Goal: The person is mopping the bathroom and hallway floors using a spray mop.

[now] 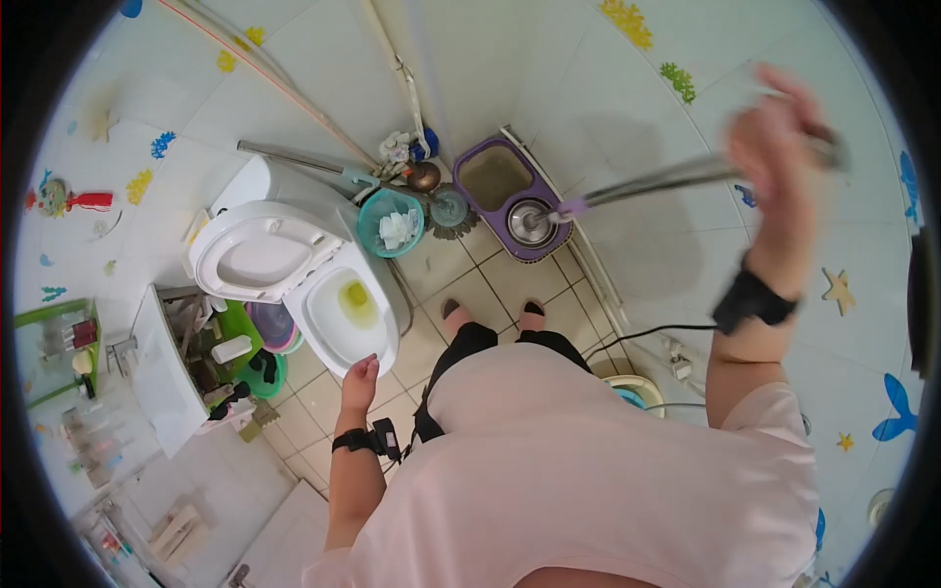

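Note:
Raised at the right, my right hand [776, 162] is smeared by motion, with its fingers round the upper end of the mop handle [652, 181]. The metal handle slants down to the left into the steel spin basket [530, 223] of a purple mop bucket [497, 179]. The mop's head is hidden in the basket. Beside the near rim of the white toilet [368, 338], my left hand [360, 382] hangs with its fingers curled in and no object visible in it. The toilet's seat and lid are up, and yellow liquid shows in the bowl.
A teal bin [391, 222] with white paper stands beside the toilet, near another mop head [450, 208]. A long pole [304, 162] leans behind it. At the left are an open cabinet [201, 338] and basins [272, 328]. Another bucket [637, 389] stands right of my body.

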A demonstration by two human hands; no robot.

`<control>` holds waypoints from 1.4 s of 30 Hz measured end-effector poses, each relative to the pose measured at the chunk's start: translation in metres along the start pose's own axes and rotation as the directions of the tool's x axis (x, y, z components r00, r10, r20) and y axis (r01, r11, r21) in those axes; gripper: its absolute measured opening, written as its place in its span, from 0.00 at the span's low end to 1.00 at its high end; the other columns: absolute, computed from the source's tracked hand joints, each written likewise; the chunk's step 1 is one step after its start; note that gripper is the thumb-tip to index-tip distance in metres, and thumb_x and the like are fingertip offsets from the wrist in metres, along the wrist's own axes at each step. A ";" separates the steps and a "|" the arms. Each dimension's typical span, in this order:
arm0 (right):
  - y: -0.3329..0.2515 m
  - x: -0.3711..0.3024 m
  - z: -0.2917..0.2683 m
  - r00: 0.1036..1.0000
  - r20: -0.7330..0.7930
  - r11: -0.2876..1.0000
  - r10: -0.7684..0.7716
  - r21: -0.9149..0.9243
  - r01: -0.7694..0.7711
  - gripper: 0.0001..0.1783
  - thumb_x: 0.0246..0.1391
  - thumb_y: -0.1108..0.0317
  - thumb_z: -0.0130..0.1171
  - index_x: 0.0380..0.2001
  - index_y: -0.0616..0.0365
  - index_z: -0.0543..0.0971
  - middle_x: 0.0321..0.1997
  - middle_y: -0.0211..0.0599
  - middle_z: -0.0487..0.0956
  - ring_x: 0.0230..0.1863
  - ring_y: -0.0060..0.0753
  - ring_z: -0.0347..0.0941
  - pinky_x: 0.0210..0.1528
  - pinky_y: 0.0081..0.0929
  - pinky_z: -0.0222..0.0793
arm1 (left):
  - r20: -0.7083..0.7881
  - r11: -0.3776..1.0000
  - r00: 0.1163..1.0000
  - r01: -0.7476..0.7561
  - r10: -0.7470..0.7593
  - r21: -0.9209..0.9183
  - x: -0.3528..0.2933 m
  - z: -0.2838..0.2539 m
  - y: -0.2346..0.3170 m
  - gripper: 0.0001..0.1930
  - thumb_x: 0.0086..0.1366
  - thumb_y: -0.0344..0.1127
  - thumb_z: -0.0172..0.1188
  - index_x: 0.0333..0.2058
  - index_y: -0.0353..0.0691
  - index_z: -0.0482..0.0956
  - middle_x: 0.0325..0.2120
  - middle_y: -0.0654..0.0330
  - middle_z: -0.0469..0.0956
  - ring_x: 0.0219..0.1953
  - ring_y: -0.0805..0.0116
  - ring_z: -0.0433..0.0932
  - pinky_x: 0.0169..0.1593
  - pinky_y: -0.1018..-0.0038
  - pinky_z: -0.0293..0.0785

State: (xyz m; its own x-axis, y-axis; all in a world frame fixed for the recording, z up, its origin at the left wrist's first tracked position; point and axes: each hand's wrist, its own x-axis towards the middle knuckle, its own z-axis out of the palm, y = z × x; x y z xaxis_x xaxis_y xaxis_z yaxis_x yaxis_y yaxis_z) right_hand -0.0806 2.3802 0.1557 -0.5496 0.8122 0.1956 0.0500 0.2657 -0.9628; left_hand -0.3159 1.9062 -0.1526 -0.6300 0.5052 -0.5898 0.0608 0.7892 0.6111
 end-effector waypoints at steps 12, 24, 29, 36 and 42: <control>0.158 -0.031 0.041 0.968 0.206 0.968 0.144 -0.231 -0.095 0.08 0.49 0.73 0.50 0.33 0.57 0.75 0.21 0.25 0.71 0.23 0.18 0.66 0.27 0.18 0.64 | 0.072 0.959 0.983 0.144 -0.166 0.243 -0.009 0.000 -0.019 0.21 0.57 0.47 0.51 0.43 0.38 0.74 0.36 0.47 0.76 0.42 0.57 0.75 0.46 0.70 0.68; 0.150 -0.037 0.037 0.953 -0.295 0.996 0.067 0.072 -0.048 0.06 0.53 0.72 0.46 0.27 0.58 0.72 0.14 0.25 0.66 0.15 0.16 0.63 0.18 0.16 0.58 | 0.114 0.975 0.987 0.088 -0.113 0.204 0.006 -0.008 -0.019 0.20 0.58 0.45 0.51 0.42 0.37 0.75 0.37 0.48 0.76 0.42 0.56 0.74 0.47 0.70 0.67; 0.150 -0.033 0.057 0.985 0.073 0.965 0.158 -0.221 -0.138 0.07 0.52 0.68 0.49 0.32 0.54 0.75 0.18 0.26 0.71 0.20 0.19 0.68 0.24 0.21 0.66 | 0.070 0.979 0.997 -0.055 0.041 0.198 0.035 -0.019 -0.047 0.19 0.59 0.44 0.51 0.42 0.36 0.75 0.35 0.51 0.77 0.40 0.63 0.75 0.45 0.73 0.68; -0.065 -0.020 0.015 0.907 -0.201 0.920 -0.369 0.061 0.387 0.08 0.53 0.68 0.47 0.31 0.63 0.70 0.09 0.23 0.58 0.10 0.15 0.52 0.18 0.15 0.53 | 0.057 0.957 0.994 0.076 -0.095 0.281 0.045 -0.041 -0.068 0.21 0.57 0.48 0.52 0.41 0.38 0.76 0.36 0.48 0.76 0.42 0.55 0.74 0.46 0.68 0.68; 0.150 -0.040 0.060 0.931 -0.359 0.996 0.066 0.081 -0.039 0.06 0.54 0.71 0.46 0.26 0.57 0.72 0.13 0.23 0.64 0.15 0.14 0.60 0.17 0.16 0.56 | 0.119 0.943 0.991 0.015 -0.057 0.332 0.042 -0.057 -0.039 0.19 0.57 0.46 0.51 0.41 0.38 0.75 0.35 0.47 0.76 0.40 0.57 0.76 0.43 0.70 0.70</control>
State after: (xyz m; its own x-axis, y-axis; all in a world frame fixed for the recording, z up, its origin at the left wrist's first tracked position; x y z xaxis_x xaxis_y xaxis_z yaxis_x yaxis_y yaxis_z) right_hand -0.1008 2.3564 -0.0079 -0.2089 0.9602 0.1856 0.0041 0.1906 -0.9817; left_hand -0.3891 1.8764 -0.1713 -0.5355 0.4972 -0.6826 0.3053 0.8676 0.3925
